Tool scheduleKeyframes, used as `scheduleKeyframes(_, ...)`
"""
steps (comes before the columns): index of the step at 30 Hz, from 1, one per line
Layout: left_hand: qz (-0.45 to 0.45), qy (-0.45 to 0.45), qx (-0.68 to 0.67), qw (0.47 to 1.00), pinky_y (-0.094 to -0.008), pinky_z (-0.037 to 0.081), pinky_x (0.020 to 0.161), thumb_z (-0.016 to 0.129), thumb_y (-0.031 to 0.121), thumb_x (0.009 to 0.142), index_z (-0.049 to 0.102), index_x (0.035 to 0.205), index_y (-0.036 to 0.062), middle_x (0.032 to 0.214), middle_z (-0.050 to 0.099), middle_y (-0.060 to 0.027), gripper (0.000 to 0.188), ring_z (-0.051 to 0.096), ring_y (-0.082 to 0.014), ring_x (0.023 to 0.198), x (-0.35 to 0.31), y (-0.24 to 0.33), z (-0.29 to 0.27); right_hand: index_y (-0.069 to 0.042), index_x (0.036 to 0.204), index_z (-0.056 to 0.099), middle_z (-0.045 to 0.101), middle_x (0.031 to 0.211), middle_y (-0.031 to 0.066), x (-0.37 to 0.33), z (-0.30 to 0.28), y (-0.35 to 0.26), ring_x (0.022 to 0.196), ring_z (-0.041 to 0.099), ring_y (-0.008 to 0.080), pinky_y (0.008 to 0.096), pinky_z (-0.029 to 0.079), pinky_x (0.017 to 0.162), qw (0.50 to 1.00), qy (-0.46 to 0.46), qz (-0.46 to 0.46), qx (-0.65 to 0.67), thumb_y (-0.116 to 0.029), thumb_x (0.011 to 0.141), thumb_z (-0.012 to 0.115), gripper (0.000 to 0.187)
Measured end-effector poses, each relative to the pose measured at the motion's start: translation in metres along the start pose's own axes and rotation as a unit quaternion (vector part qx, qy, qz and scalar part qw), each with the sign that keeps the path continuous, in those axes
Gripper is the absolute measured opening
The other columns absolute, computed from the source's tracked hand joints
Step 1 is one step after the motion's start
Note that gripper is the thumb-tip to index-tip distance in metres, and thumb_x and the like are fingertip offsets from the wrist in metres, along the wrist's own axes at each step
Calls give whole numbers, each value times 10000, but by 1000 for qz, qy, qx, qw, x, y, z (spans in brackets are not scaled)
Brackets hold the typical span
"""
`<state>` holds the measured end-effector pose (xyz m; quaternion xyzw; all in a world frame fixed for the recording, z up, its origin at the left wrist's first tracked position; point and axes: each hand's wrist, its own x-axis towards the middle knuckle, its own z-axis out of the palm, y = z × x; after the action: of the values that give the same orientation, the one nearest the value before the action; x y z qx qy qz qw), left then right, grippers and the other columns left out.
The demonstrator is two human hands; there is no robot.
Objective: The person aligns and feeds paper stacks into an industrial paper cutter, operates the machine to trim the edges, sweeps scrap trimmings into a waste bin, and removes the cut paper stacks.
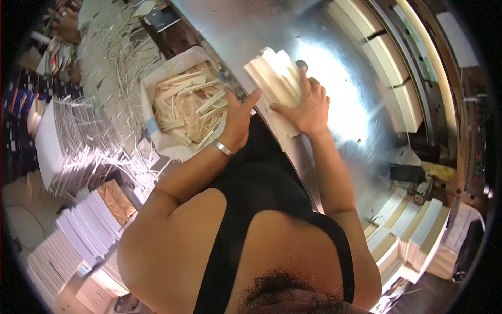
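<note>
"Paper stack (272, 78), thick and cream-coloured, at the left edge of the shiny metal surface (230, 26), ahead of the person. From where I stand, its ridged face looks a little blurred."

"How is it held?"

"The right hand (312, 107) frames its near right corner, thumb and forefinger spread wide, the grip open rather than clenched. That pose probably steadies the sheets; I cannot tell how firmly it presses. The left hand (239, 120) is to the left, thumb stretched toward the stack and parted from the forefinger, nothing visible in its grip. Whether that thumb touches, I cannot tell."

"And what is on the left?"

"A pale, soft-sided bin (148, 102) just beside the surface, heaped with thin, curling paper strips (193, 112). It sits within easy reach, likely to keep the scraps together. More strips litter the floor (99, 23), far left. Near left are crisp white bundles (83, 225)."

"And on the right?"

"Smooth, square-edged paper blocks (387, 60) in a row at the far right, perhaps lined up to keep their edges even. Near right, layered piles (410, 230), white and tan."
</note>
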<state>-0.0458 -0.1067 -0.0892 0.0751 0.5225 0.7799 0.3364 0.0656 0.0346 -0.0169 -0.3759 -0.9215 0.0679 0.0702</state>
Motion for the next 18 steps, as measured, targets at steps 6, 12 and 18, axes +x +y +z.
scheduleKeyframes(6, -174, -86, -238, 952, -481, 410, 1161, 550, 465, 1045, 410, 1522, 48, 1449, 566, -143, 648, 555, -290, 1331, -16, 10, -40, -1, 1624, 190, 509, 1419, 287, -18, 16, -81, 1318, 493, 418, 509, 401, 1107, 951, -113, -248, 149, -483, 763, 811, 1165)
scheduleKeyframes(12, -120, -89, -249, 957, -504, 427, 1155, 522, 484, 1034, 400, 1528, 21, 1460, 556, -184, 688, 569, -335, 1325, -1, 47, -126, 30, 1632, 104, 387, 1556, 325, -18, 29, -125, 1439, 394, 468, 456, 317, 1200, 858, -132, -331, 370, -454, 785, 819, 1210)
scheduleKeyframes(18, -173, -31, -74, 982, -503, 506, 1080, 647, 384, 990, 422, 1499, -5, 1406, 588, -210, 679, 598, -334, 1292, 53, 68, -212, 5, 1641, 53, 270, 1656, 269, -8, 15, -101, 1492, 359, 409, 450, 302, 1226, 865, -67, -338, 366, -343, 782, 864, 1232)
